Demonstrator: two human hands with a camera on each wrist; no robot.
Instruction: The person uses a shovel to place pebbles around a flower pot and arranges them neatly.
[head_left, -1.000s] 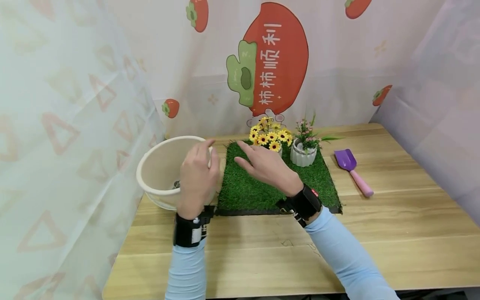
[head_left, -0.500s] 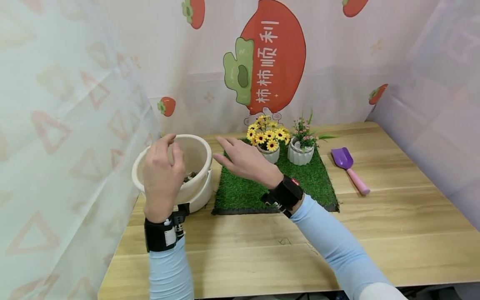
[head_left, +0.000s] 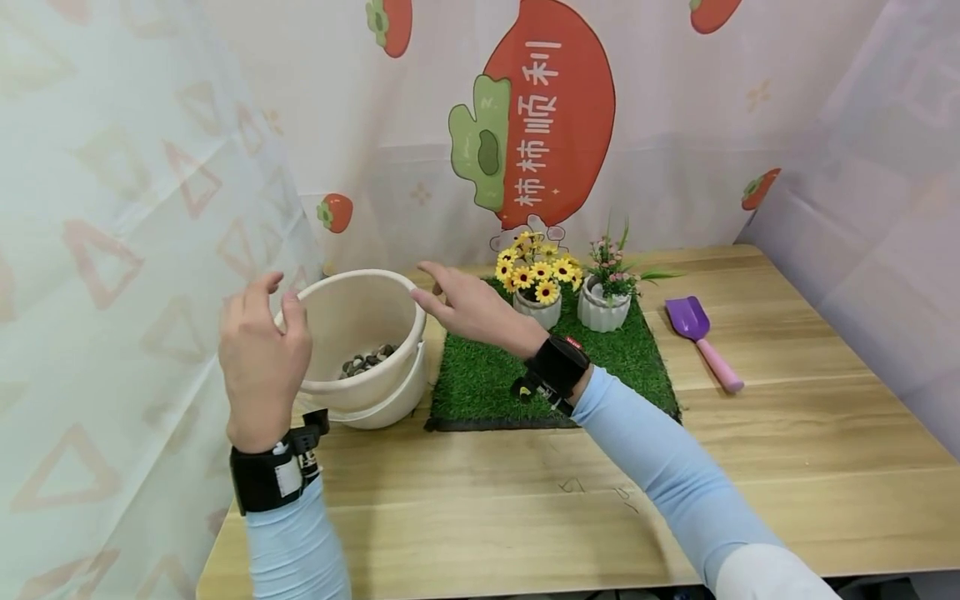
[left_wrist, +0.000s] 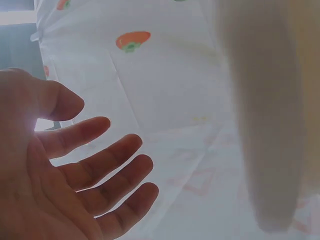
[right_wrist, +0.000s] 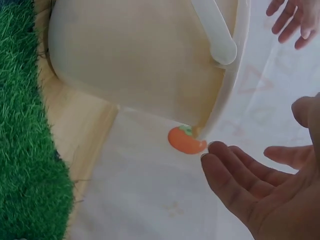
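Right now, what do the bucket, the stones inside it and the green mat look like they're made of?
The bucket looks like smooth, matte plastic: it's evenly cream-coloured, with a thick rounded rim. The stones may be real pebbles, since their greys vary, but they're too small here to judge any shine. The mat seems to be plastic fake grass: thin green blades with a dark edge.

The head view was bright, the table (head_left: 480,525) softly shadowed; the left wrist view was dimmer, with glare and a blurred bucket (left_wrist: 270,125).
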